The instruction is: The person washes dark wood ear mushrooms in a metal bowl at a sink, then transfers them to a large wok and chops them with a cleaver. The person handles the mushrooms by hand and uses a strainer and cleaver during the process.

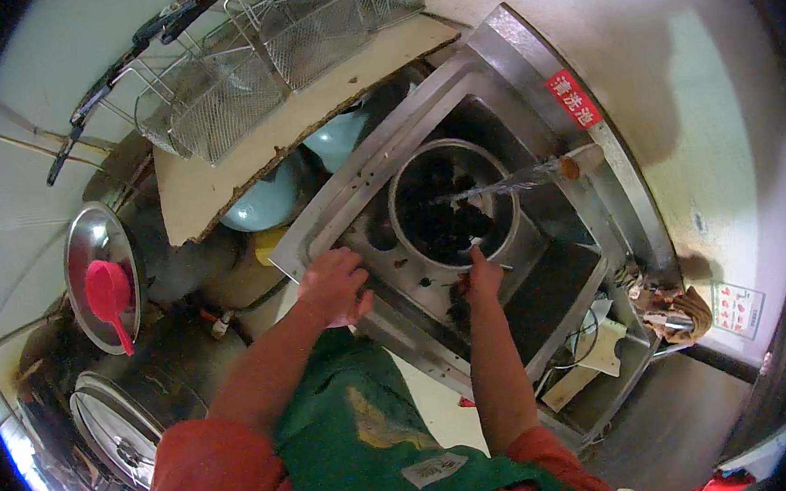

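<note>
A round metal pot (399, 225) sits in the stainless-steel sink (408, 335). Dark, wet pieces (441, 217) lie in it; their exact kind is unclear. Water (500, 187) streams from a tap (582, 161) into the pot. My right hand (484, 278) is at the pot's near rim, a finger over the edge beside a small white patch. The hand appears to grip the rim. My left hand (333, 286) rests with bent fingers on the sink's front edge, left of the pot. What its fingertips touch is hidden.
Wire fry baskets (227, 109) stand on a rough-edged board (325, 107) above blue-green bowls (264, 199). A pink ladle (108, 290) lies on a metal lid (83, 314) at left. Right of the sink, a side basin (592, 396) holds boards, near a brown cloth (690, 311).
</note>
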Tool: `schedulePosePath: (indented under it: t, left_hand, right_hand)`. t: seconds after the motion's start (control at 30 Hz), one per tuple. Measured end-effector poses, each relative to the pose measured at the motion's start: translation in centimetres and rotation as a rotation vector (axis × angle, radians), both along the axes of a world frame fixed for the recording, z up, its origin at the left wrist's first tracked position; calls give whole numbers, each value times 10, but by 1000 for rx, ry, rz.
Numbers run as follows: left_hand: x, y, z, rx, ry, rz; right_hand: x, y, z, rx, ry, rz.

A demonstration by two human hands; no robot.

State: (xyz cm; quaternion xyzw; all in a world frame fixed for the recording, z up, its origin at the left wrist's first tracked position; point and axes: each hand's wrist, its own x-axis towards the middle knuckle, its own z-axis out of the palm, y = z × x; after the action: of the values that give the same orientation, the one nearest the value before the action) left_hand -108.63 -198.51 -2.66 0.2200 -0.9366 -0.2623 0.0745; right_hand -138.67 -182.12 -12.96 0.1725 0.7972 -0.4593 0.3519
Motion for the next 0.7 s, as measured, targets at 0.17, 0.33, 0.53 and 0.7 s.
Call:
schedulePosePath:
  t: [0.17, 0.33, 0.53, 0.7]
  left_hand:
    - [-3, 6, -3, -57, -118, 24]
    - [-8, 3, 6, -2, -238, 40]
    - [-8, 1, 18, 9, -226, 22]
    - [-6, -2, 8, 73, -255, 18]
  right_hand:
    - [-4, 6, -11, -26, 47, 103]
    - [-10, 28, 13, 219, 275, 353]
    - [5, -16, 60, 20, 979, 917]
    - [-5, -119, 21, 190, 1220, 1484]
